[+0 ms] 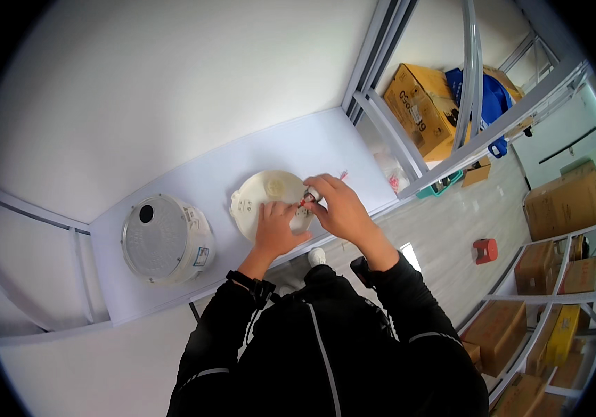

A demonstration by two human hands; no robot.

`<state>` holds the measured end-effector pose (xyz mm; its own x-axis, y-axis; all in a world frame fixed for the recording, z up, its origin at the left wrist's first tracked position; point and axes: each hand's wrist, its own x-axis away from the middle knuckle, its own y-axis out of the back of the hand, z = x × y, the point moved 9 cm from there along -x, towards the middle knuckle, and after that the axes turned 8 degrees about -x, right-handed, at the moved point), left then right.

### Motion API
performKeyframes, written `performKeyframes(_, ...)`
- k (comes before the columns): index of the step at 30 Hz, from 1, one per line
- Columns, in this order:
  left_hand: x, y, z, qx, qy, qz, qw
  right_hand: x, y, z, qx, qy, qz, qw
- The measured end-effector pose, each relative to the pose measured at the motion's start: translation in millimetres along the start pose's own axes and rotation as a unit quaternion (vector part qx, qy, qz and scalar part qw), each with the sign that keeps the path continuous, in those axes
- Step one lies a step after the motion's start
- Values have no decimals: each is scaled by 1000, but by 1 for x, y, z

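- Clock directions are read from the middle of the cream disc (250, 193), which lies on the pale surface (322, 139), beneath both hands.
- The right hand (343, 210), at 3 o'clock, has its fingers closed on a small piece (313, 194), white with red at the tip; its exact kind is too small to tell.
- The small piece sits over the disc's rim, near 3 o'clock.
- The left hand (278, 233), toward 6 o'clock, has its fingers extended over the disc, open, with the thumb held apart.
- A white drum (155, 240) with a dark round spot stands on the surface between 8 and 9 o'clock, apart from the disc.
- Beyond the frame, a yellow carton (419, 115) and a blue bag (494, 97) lie near 2 o'clock.
- A red stool (485, 251) stands on the floor, just past 3 o'clock.
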<state>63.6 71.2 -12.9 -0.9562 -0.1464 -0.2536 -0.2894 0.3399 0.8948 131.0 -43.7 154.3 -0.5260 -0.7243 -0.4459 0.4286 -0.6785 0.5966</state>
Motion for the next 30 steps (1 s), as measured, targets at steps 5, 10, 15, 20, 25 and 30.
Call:
performKeyframes(5,1,3,0,-4,2,6,1000,-7,-5,-10,8,-85,51,995)
performKeyframes(10,1,5,-3,0,9,5,1000,-8,2,-25,15,-123,42,991)
performKeyframes(15,0,2,0,58,14,5,998,-4,9,-34,21,-136,34,990)
performKeyframes(20,-6,-8,-8,85,2,22,996,9,19,-37,21,-144,17,989)
performKeyframes(25,-12,-12,-13,67,14,23,997,10,28,-42,7,-148,6,989)
performKeyframes(30,-12,-12,-11,63,15,33,997,8,25,-34,-14,-119,28,992)
